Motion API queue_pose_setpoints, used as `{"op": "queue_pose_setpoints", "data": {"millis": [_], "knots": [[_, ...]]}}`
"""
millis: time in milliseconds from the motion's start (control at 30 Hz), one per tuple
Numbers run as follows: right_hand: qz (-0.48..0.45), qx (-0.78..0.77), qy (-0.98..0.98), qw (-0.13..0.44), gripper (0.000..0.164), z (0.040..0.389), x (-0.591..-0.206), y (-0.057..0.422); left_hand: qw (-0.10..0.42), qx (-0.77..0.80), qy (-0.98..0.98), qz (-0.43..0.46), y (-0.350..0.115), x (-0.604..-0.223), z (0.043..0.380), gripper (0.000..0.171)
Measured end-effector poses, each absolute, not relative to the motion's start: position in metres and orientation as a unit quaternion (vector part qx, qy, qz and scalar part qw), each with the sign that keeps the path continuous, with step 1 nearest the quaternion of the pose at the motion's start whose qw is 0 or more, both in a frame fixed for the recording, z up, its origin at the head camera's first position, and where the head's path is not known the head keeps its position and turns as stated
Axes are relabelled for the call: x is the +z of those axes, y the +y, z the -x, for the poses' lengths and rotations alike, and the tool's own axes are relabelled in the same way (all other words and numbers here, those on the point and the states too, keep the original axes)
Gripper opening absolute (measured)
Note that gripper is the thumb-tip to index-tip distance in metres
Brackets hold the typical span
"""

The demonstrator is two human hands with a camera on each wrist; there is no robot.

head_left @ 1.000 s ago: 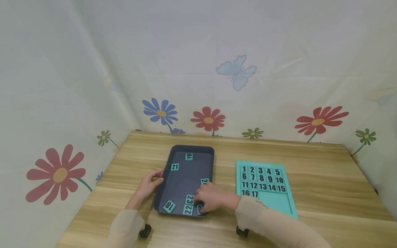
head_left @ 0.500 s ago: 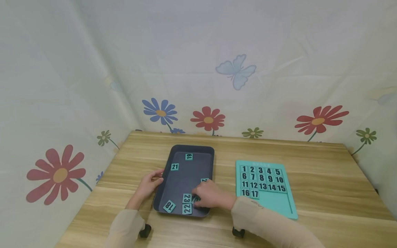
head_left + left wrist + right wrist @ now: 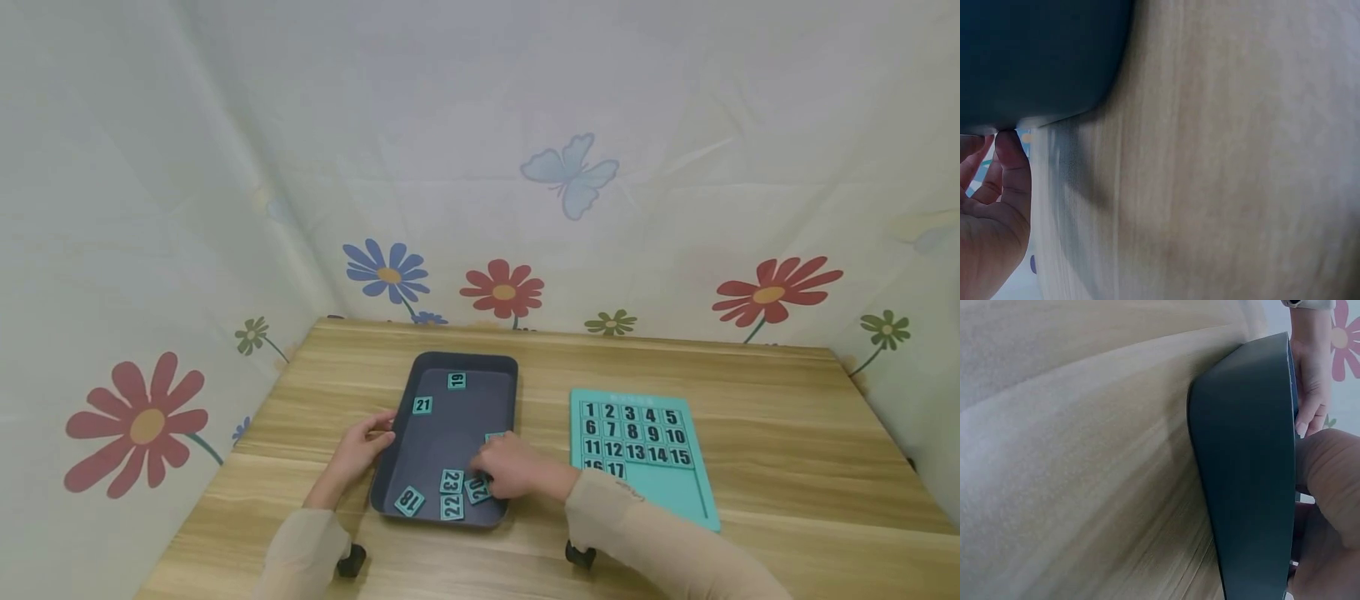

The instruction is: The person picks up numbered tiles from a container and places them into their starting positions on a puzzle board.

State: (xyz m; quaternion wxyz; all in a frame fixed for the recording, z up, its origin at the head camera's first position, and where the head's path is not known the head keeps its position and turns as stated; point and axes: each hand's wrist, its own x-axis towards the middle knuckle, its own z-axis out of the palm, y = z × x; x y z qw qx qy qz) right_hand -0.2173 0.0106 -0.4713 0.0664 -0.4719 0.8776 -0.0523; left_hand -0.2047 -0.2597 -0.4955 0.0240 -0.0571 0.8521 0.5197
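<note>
Currently, the right hand [image 3: 517, 467] bends over the near right part of the tray [image 3: 438, 437], its fingers curled at tile 20 [image 3: 477, 489]; the fingertips are hidden, so whether they pinch the tile cannot be told. The left hand [image 3: 356, 454] is relaxed, its thumb and fingers lightly extended and touching the tray's left edge. What has just changed is tile 20: half a second ago it was blurred under the fingers, and now it lies tilted at the tray's near right, just beside tile 23 [image 3: 452, 482] and tile 22 [image 3: 452, 507], its number readable. That suggests the work is at the stage of turning or parting pieces inside the tray. Tile 18 [image 3: 409, 501] lies askew in the tray's near left corner, tile 21 [image 3: 422, 405] by its left wall, tile 19 [image 3: 457, 381] toward its far end; another tile [image 3: 493, 436] at its right wall is partly covered by the right hand. Right of the tray, on the bench [image 3: 765, 433], the number board [image 3: 663, 490] carries 1 to 17, unchanged.
</note>
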Motion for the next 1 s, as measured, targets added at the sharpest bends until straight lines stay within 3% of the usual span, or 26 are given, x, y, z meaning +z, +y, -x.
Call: {"op": "queue_pose_setpoints", "data": {"millis": [167,533,1000], "knots": [[0.472,-0.044,0.876,0.084,0.031,0.2170,-0.4695,0.0123,0.024,0.519,0.852,0.059,-0.2599,-0.4958,0.2044,0.040],[0.480,-0.030,0.875,0.054,0.038,0.2120,-0.4750,0.0092,0.033,0.530,0.845,0.062,-0.2597,-0.4960,0.2048,0.040],[0.481,-0.068,0.873,0.037,0.032,0.2124,-0.4752,0.0120,0.032,0.536,0.842,0.059,-0.2594,-0.4956,0.2042,0.040]]}}
